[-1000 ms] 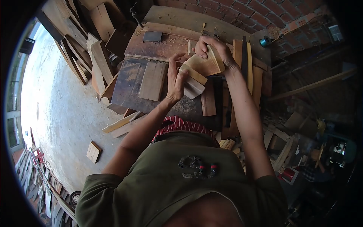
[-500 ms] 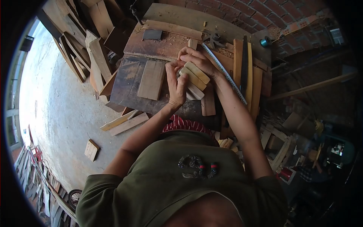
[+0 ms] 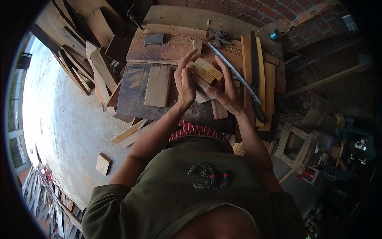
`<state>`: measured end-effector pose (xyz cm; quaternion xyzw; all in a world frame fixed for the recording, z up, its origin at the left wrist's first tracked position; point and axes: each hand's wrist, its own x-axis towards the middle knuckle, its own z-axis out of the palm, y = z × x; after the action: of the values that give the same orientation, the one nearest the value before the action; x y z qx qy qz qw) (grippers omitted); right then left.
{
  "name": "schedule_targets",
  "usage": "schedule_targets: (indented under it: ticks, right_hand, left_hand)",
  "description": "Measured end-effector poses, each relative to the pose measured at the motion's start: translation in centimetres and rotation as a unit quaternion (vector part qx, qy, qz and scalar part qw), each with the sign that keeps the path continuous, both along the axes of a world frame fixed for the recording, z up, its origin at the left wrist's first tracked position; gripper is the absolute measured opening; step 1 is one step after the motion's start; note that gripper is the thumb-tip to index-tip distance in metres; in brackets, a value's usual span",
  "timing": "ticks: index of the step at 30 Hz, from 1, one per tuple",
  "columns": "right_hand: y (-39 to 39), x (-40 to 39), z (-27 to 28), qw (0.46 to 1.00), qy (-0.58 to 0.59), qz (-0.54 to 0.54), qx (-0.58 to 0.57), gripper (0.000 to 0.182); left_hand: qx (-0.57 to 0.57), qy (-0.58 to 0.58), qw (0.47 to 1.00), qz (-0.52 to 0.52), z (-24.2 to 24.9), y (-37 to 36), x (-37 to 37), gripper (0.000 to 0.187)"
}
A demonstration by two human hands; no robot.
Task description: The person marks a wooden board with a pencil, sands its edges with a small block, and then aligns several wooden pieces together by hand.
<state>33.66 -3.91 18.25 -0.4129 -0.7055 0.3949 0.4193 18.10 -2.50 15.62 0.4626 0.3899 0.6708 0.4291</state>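
Observation:
Two pale yellow wooden pieces lie side by side between my hands, over a greyish wood block. My left hand is at their left side, fingers raised and apart, the fingertips near the pieces. On their right, my right hand is spread, its thumb pointing left beside the grey block. Neither hand appears wrapped round anything. A flat board lies on the dark bench top left of my left hand. Beyond my right hand a white toothed strip lies diagonally.
Long wood strips and a black saw-like blade lie at the bench's right. A dark grey block, a metal part and shavings are at the back. A teal spool is at the far right corner.
My right hand has come off the yellow pieces, moved right and nearer, and opened. The fingers of my left hand have straightened upward. The black blade now reaches nearer to me.

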Motion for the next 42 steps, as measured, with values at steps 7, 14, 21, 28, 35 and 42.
schedule_targets:
  ticks: [7, 14, 21, 28, 35, 42]
  right_hand:
    - [-2.7, -4.2, -2.1, 0.966, 0.150, -0.212, -0.013, 0.082]
    - [-0.7, -5.9, -2.3, 0.928, 0.247, -0.277, -0.013, 0.063]
    - [-0.5, -5.4, -1.5, 0.941, 0.208, -0.265, -0.013, 0.065]
    - [0.3, -3.6, -1.7, 0.964, 0.193, -0.169, -0.066, 0.052]
    - [0.8, -3.3, -2.5, 0.931, 0.313, -0.103, -0.157, 0.046]
    - [-0.5, 0.1, -4.0, 0.939, 0.301, 0.009, -0.166, 0.069]
  left_hand:
    - [-0.047, 0.087, 0.994, -0.035, 0.2, -0.8, 0.5, 0.049]
    - [-0.075, 0.104, 0.990, -0.065, 1.4, -1.4, -0.4, 0.057]
    - [-0.077, 0.111, 0.989, -0.058, 0.3, -1.6, -0.7, 0.061]
    - [-0.069, 0.076, 0.992, -0.070, -1.4, -1.0, -0.5, 0.063]
    - [-0.102, 0.029, 0.994, -0.017, -1.9, -1.2, 0.4, 0.064]
    - [-0.089, 0.109, 0.990, -0.029, -2.1, -0.9, -0.7, 0.074]
